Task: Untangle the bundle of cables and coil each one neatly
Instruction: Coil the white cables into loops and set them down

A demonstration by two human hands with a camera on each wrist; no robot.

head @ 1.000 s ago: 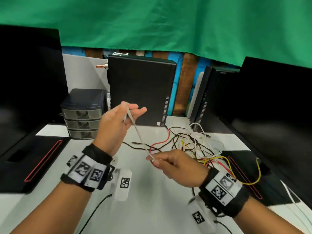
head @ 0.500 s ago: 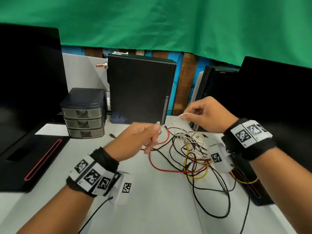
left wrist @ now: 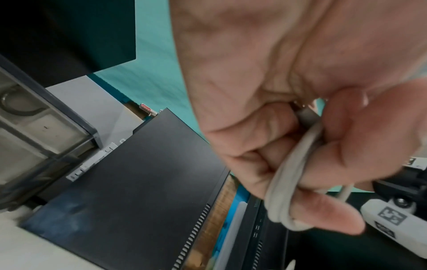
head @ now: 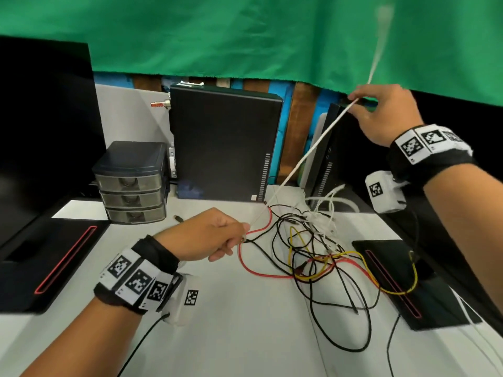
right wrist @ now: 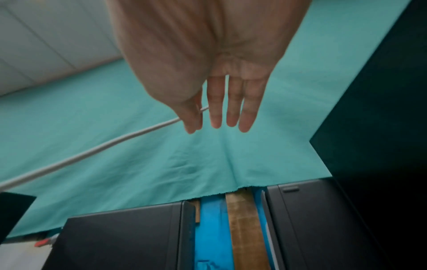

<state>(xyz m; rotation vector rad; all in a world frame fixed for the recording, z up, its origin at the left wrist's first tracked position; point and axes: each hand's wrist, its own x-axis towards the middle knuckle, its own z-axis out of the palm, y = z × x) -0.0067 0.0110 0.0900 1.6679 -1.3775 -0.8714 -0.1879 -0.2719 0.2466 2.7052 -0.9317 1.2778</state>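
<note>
A white cable runs taut from my left hand, low over the table, up to my right hand at the upper right. Its free end streaks blurred above the right hand. In the left wrist view my left hand grips a couple of loops of the white cable between curled fingers and thumb. In the right wrist view my right hand pinches the white cable between thumb and index finger, with the other fingers straight. A tangle of red, yellow, black and white cables lies on the white table.
A black computer case stands behind the tangle and a second case to its right. A small drawer unit sits at the back left. Dark monitors and their black bases flank both sides. A green cloth hangs above.
My right hand rose up and to the right, drawing the white cable taut. My left hand came down earlier from chest height and now stays low beside the tangle.
</note>
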